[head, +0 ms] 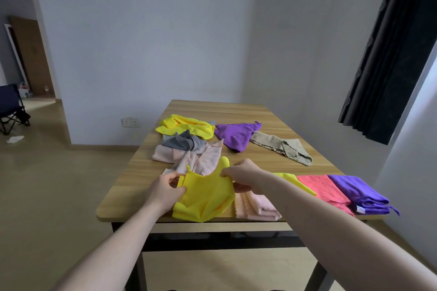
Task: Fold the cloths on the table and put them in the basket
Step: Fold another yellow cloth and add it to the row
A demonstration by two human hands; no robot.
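A yellow cloth (203,196) hangs over the wooden table's (272,163) near edge, held up by both hands. My left hand (163,190) pinches its left upper corner and my right hand (243,173) pinches its right upper edge. Under it lies a folded pale pink cloth (255,208). Folded yellow (295,181), coral (324,189) and purple (361,196) cloths lie in a row at the right. Unfolded ones lie further back: yellow (184,125), grey (182,143), pink (189,156), purple (236,136), tan (281,146). No basket is in view.
White walls stand behind and right of the table, with a dark curtain (390,54) at the upper right. Open floor lies to the left, with a folding chair (11,108) and a doorway at the far left.
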